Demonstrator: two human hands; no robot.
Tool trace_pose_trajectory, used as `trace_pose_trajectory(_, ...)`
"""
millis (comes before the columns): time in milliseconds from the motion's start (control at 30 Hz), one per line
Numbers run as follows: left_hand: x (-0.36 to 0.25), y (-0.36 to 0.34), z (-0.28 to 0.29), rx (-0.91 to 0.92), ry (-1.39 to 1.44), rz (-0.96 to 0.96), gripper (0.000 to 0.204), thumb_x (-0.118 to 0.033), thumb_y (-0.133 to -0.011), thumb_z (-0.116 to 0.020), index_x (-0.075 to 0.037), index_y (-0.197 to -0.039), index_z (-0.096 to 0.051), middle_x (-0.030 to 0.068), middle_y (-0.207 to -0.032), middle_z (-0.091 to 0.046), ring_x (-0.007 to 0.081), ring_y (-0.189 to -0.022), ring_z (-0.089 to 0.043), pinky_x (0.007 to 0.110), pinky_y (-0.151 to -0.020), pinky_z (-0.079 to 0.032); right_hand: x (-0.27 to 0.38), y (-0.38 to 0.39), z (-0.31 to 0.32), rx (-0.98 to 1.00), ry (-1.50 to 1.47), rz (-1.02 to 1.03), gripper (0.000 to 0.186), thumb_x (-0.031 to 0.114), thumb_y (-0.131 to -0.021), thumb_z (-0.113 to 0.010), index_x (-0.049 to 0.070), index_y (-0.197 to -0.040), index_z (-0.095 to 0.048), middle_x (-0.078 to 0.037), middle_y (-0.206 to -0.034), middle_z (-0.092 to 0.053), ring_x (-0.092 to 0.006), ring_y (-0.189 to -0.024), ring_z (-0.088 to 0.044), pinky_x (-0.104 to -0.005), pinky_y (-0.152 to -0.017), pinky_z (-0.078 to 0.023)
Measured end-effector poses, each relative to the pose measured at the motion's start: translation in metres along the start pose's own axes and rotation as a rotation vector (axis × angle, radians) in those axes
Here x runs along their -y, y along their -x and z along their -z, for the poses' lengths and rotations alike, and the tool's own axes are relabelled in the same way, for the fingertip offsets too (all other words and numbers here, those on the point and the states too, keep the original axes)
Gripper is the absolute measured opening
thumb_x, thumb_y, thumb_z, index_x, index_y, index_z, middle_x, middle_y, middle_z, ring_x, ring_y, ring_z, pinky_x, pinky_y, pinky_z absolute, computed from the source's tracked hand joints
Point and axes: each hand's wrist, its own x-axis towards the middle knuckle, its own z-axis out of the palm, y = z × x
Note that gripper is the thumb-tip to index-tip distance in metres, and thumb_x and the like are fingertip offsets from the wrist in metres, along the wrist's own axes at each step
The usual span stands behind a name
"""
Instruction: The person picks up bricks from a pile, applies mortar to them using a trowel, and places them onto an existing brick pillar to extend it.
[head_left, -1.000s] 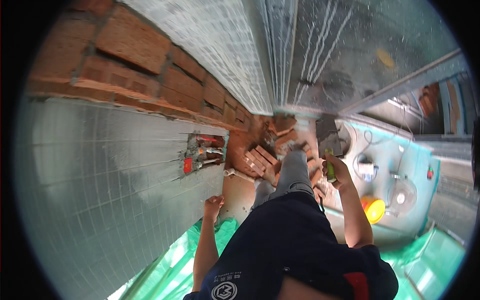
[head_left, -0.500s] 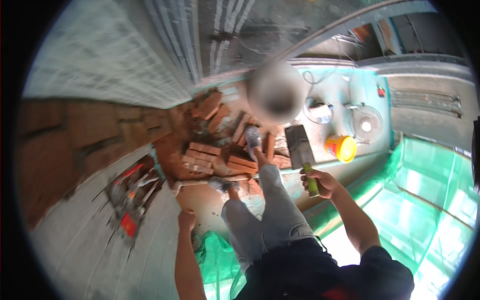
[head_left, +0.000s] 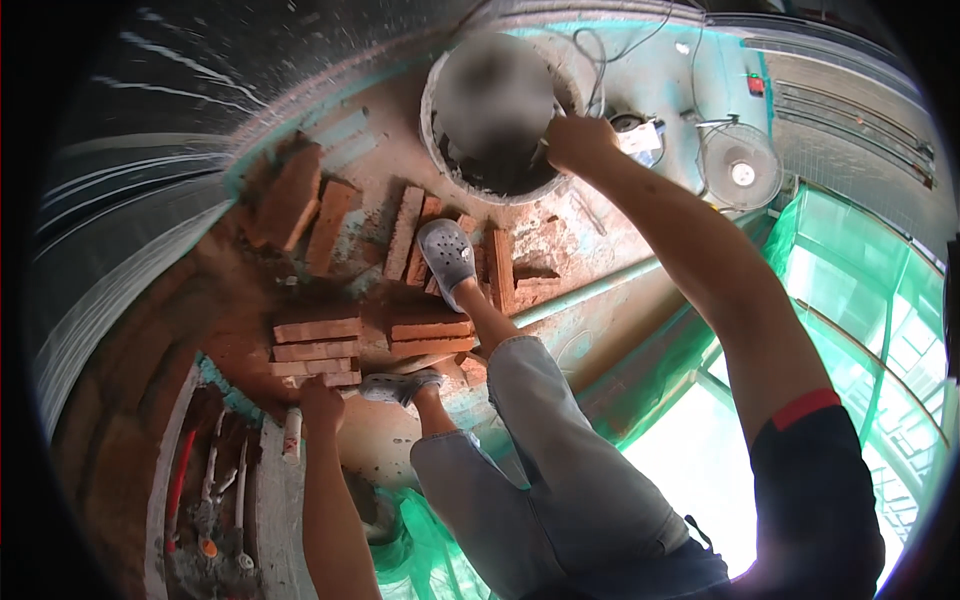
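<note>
At the upper middle, my right hand (head_left: 583, 143) is closed at the rim of a round grey mortar bucket (head_left: 429, 125). It grips the trowel, whose blade and most of its handle are hidden at the bucket. A blurred grey round patch covers much of the bucket's opening. My left hand (head_left: 322, 405) hangs low on the left, beside a stack of red bricks (head_left: 317, 343) and in front of a long-handled tool (head_left: 292, 436) lying on the floor. Its fingers are mostly hidden, and I cannot tell whether it touches anything.
More bricks (head_left: 431, 335) lie around my feet, with others (head_left: 330, 226) farther left. A fan (head_left: 741, 172) and a cable (head_left: 600, 62) are at the upper right. Green netting (head_left: 640, 400) hangs on the right. Pipes (head_left: 240, 500) run in a recess at lower left.
My right hand has swung forward and left with the trowel, from beside my leg to the bucket. My left hand has moved forward and left. The view has shifted, and the yellow pail is hidden.
</note>
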Motion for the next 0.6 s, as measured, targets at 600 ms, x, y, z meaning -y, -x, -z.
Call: trace_pose_trajectory(600,-0.02,-0.121,-0.016,-0.013,-0.321,-0.206,0.113,-0.074,-0.068,-0.066,-0.011,-0.151,-0.023,0.0186,-0.153,-0.027,0.0352,-0.145,-0.019,0.057,-0.117,-0.006,-0.07,-0.057,-0.02,-0.104,0.109,0.611,0.043,0.008,-0.072,-0.066,0.002,-0.115,-0.062,-0.019,-0.094,-0.067,-0.0352,-0.095,-0.063,-0.0439,-0.088,-0.051)
